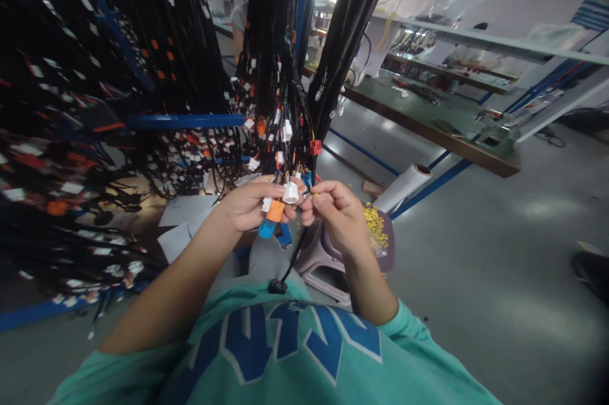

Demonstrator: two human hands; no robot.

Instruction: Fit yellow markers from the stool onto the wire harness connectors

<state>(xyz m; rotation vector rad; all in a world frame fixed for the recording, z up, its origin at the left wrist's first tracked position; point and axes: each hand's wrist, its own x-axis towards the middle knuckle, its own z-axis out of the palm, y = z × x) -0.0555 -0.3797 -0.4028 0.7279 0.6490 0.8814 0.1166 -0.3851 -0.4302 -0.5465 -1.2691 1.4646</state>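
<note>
Near the right hand (339, 211), a stool (387, 261) stands on grey floor (476, 265).

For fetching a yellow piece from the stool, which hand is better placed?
Likely the right hand: it is nearer the yellow pieces on the stool, though pinched closed. The left hand is farther away, holding connectors.

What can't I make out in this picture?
In the head view:
What the right hand may pinch: too small, mostly covered by its own grip.
Back of the white connector: turned away, in the left hand.
Dark object: cut off by the right edge.
Connectors at far left: blurred.
</note>
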